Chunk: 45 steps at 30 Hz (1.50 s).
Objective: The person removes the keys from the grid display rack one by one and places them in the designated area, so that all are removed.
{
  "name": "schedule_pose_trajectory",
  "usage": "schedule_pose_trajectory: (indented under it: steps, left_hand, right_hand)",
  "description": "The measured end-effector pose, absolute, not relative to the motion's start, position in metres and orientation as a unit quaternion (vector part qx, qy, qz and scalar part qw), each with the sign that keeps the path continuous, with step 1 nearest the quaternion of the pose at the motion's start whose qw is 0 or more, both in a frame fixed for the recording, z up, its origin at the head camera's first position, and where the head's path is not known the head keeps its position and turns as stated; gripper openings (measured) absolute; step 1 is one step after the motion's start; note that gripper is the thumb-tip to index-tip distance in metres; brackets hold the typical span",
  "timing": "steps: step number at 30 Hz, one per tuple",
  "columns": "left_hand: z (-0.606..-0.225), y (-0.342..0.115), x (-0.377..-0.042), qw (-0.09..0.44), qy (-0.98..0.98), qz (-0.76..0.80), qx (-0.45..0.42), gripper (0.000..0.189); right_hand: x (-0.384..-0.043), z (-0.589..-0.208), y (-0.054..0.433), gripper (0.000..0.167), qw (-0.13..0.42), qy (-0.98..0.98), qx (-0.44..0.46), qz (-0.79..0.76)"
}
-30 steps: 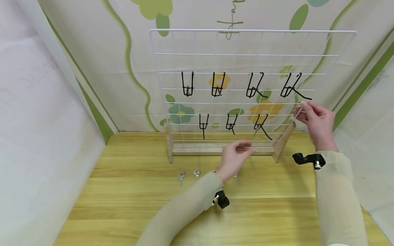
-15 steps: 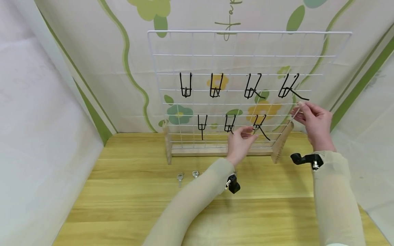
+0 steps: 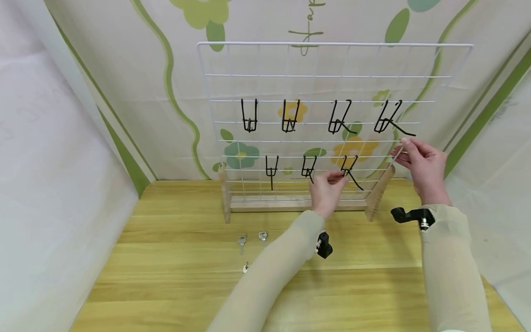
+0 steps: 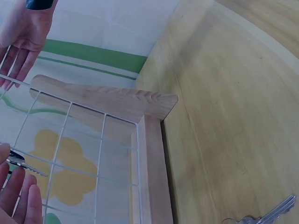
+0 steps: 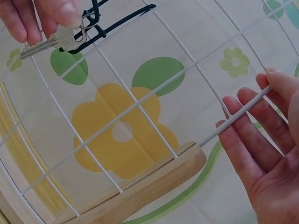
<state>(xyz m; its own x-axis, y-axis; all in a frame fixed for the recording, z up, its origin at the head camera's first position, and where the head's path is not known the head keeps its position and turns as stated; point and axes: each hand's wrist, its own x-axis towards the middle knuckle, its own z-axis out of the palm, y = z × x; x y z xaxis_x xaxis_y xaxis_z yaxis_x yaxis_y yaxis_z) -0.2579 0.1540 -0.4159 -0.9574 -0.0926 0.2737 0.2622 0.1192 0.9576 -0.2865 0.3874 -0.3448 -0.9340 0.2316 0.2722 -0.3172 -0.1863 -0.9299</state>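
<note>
In the head view my left hand is raised to the lower right black hook on a white wire grid. Its thumb and fingers pinch a silver key close to the small ring. In the right wrist view that ring meets the black hook; whether it loops fully round the wire is unclear. My right hand grips the grid's right side wire between thumb and fingers, just above the wooden foot.
More keys lie on the wooden table, such as one key, a second key and a third key beside my left sleeve. Several other black hooks hang in two rows. A patterned cloth stands behind.
My left hand has risen from below the lower right hook up to the key there, uncovering a key on the table near the sleeve. The right hand keeps its hold on the grid.
</note>
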Motion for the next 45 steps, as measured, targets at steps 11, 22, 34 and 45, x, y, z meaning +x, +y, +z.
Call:
schedule_pose_trajectory:
  steps: [11,22,34,45]
  left_hand:
    - [-0.410,0.152,-0.262,0.136,-0.748,-0.647,-0.062,0.005]
    - [-0.410,0.147,-0.260,0.129,-0.738,-0.657,-0.083,0.005]
    - [-0.404,0.140,-0.238,0.101,-0.709,-0.686,-0.133,0.005]
    - [-0.400,0.135,-0.218,0.076,-0.697,-0.689,-0.184,0.005]
  right_hand:
    - [-0.285,-0.344,0.384,0.035,0.179,-0.612,0.039,0.770]
    - [-0.285,-0.344,0.384,0.033,0.179,-0.608,0.042,0.773]
    - [-0.282,-0.343,0.384,0.031,0.176,-0.602,0.038,0.778]
    - [-0.283,-0.343,0.385,0.031,0.172,-0.591,0.040,0.787]
